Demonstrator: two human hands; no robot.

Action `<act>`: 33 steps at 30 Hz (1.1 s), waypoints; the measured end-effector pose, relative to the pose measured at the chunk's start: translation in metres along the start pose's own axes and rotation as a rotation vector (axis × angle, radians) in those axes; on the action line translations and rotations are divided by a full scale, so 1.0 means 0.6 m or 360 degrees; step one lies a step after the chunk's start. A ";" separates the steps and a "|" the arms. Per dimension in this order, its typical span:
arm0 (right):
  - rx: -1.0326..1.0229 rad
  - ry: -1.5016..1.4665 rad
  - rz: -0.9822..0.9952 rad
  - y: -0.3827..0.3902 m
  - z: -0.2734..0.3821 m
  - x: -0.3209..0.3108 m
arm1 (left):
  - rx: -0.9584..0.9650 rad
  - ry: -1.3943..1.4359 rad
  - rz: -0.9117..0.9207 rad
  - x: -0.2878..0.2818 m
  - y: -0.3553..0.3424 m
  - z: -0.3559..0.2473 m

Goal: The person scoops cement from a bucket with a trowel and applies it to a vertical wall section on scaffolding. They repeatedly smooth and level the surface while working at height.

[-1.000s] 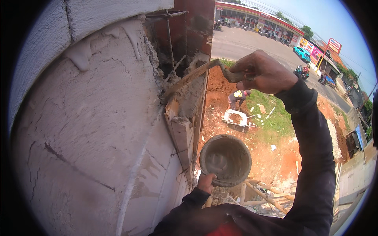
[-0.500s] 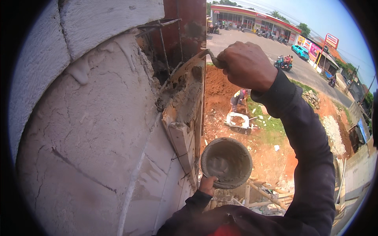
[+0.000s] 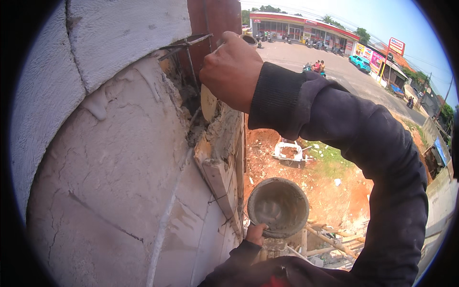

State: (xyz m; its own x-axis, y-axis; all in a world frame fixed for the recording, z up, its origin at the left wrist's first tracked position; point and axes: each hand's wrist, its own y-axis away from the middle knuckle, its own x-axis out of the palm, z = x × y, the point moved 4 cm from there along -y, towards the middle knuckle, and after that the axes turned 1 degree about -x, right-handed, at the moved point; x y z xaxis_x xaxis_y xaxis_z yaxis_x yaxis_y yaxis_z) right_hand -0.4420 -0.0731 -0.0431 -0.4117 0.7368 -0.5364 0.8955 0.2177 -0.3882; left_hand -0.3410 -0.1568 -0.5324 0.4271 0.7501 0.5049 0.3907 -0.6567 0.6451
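My right hand is closed round the handle of a trowel, up at the wall's open corner. Below the fist the trowel blade points down beside the wet grey mortar. Thin steel bars stand in the gap just left of the hand. A wooden formwork board edges the mortar lower down. My left hand grips the rim of a round, mortar-crusted bucket, tipped so its inside shows. Some grey mix lies at its bottom.
A plastered wall with pale blocks above fills the left side. Far below lie reddish soil and a white wheelbarrow. Bamboo poles cross under the bucket. A road with motorbikes and a red-trimmed shop lies beyond.
My right hand has swung left to the gap, turning the trowel from a slant to blade-down. The bucket has shifted slightly right and down in view. My sleeve now hides most of the person below.
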 end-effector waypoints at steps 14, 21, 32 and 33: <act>0.0129 0.0350 -0.0004 -0.067 -0.012 0.111 | -0.0053 0.0108 0.0021 -0.020 -0.016 0.015; -0.0240 0.0252 0.0070 -0.028 0.072 0.075 | -0.0034 0.0172 0.0030 -0.016 -0.020 0.016; -0.0056 0.0011 0.0101 -0.019 0.029 0.005 | 0.0030 0.0093 -0.0043 -0.046 -0.052 0.037; -0.0035 -0.0070 -0.0019 -0.020 0.017 -0.002 | 0.0046 0.0099 -0.0014 -0.042 -0.046 0.031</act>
State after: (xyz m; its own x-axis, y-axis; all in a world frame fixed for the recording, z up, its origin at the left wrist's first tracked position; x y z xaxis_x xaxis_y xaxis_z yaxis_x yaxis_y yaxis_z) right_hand -0.4542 -0.0832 -0.0455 -0.4290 0.7054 -0.5643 0.8937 0.2406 -0.3788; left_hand -0.3476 -0.1589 -0.5735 0.3722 0.7587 0.5346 0.4182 -0.6513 0.6332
